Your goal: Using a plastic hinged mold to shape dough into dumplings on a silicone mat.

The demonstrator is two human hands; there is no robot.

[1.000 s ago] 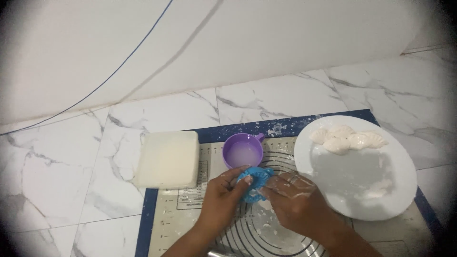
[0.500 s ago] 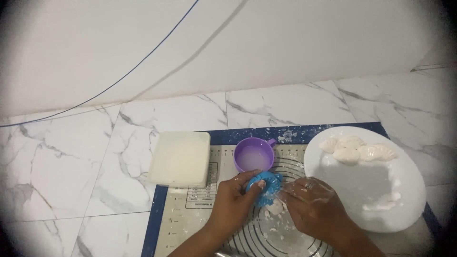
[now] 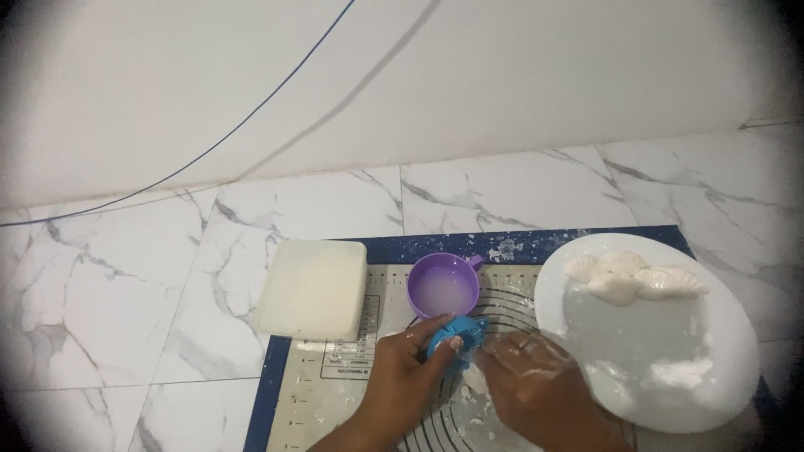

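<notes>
One blue dumpling press [image 3: 456,336] is pinched by the left hand [image 3: 402,381]; right hand [image 3: 536,389] spread flat.

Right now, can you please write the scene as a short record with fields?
Surface: white marble tiles under a blue-edged beige baking mat
Left hand: grip on the blue plastic dumpling press
Right hand: floury, beside the press, on the mat
Behind press: purple plastic cup, white rectangular lidded box
Right side: white round plate with pale shaped dumplings
</notes>
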